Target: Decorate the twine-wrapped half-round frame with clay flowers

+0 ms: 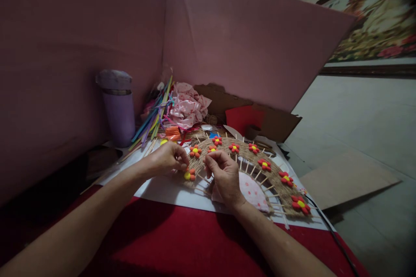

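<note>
Nine puffy felt-like flowers (234, 148), red or orange with yellow centres, dot a tan twine-wrapped arch (273, 169) ribbed with thin wooden sticks, just ahead of both hands. The left hand (177, 159) has its fingertips drawn together just above the arch's lowest left flower; the right hand (224, 175) presses thumb and forefinger together. Whether either pinches something small, I cannot tell. The right hand blocks part of the arch's inner edge and the red-dotted pale fabric piece (252, 192). Beyond the left hand stand a lidded purple tumbler (119, 114) and multicoloured sticks (156, 117), beside crumpled pink fabric (186, 106). A black cable (331, 229) crosses the red-covered worktop (175, 238), right of the right hand.
</note>
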A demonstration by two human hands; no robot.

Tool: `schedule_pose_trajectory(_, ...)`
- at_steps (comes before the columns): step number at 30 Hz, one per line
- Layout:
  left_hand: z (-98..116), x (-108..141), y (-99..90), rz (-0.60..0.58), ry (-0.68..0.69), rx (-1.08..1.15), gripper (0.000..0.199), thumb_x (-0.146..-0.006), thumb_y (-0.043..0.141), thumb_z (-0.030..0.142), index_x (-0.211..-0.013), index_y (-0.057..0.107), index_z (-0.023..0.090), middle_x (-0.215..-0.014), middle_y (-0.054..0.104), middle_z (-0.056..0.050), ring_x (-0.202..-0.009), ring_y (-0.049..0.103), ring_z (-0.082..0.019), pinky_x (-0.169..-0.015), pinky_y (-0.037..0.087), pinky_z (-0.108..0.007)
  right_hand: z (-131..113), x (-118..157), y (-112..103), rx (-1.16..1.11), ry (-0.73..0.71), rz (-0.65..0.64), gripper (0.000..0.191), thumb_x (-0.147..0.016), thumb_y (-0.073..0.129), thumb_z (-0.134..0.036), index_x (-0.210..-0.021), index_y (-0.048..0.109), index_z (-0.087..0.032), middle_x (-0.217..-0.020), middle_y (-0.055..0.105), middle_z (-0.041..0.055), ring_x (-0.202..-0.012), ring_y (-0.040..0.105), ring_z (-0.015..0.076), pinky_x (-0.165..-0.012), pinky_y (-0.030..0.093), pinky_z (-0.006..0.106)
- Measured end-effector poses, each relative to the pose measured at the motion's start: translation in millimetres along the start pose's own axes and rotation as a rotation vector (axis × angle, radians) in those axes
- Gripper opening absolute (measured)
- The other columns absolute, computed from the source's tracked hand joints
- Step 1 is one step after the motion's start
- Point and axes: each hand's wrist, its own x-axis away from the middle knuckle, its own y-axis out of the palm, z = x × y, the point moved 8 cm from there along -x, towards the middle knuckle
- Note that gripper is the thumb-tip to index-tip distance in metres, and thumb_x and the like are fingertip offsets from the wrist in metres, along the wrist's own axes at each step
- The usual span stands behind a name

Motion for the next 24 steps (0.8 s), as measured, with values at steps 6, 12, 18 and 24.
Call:
schedule_pose_trajectory(6, 1.4, 0.8, -2.2, 0.03, 0.0, -0.08, 0.006, -0.056, 0.067, 0.018, -0.061, 0.072, 0.017, -0.05, 0.056, 0.002, -0.049, 0.045, -0.009, -0.052, 0.033, -0.023, 0.5, 0.0, -0.3, 0.024, -0.023, -0.009, 0.013, -0.08, 0.06, -0.027, -0.073, 0.057, -0.017, -0.058, 0.052, -0.004, -0.048, 0.044, 0.0075, -0.045, 0.036, 0.021)
schedule_pose_trajectory(12, -2.8, 0.1, -2.6, 0.046, -0.006, -0.107, 0.007, -0.057, 0.067, 0.019, -0.061, 0.073, 0.016, -0.051, 0.058, 0.0, -0.052, 0.047, -0.011, -0.054, 0.035, -0.023, 2.2, 0.0, -1.8, 0.016, -0.023, 0.001, 0.013, -0.08, 0.061, -0.029, -0.074, 0.058, -0.017, -0.059, 0.052, -0.0039, -0.048, 0.045, 0.0079, -0.045, 0.036, 0.02)
schedule_pose_trajectory(18, -3.6, -1.4, -1.2, 0.044, -0.003, -0.129, 0.008, -0.057, 0.066, 0.019, -0.062, 0.073, 0.017, -0.052, 0.059, -0.001, -0.051, 0.047, -0.011, -0.052, 0.033, -0.023, 1.8, 0.0, -1.7, 0.02, -0.03, -0.003, 0.015, -0.08, 0.061, -0.03, -0.073, 0.058, -0.017, -0.059, 0.052, -0.004, -0.048, 0.044, 0.0078, -0.045, 0.036, 0.02)
schedule_pose_trajectory(24, -2.3, 1.6, 3.5, 0.028, -0.016, -0.144, 0.009, -0.06, 0.065, 0.018, -0.063, 0.074, 0.017, -0.051, 0.06, -0.001, -0.047, 0.044, -0.01, -0.046, 0.027, -0.022, 2.3, 0.0, -1.3, 0.018, -0.026, 0.001, 0.014, -0.08, 0.061, -0.03, -0.075, 0.058, -0.017, -0.061, 0.053, -0.0031, -0.049, 0.045, 0.008, -0.045, 0.037, 0.02)
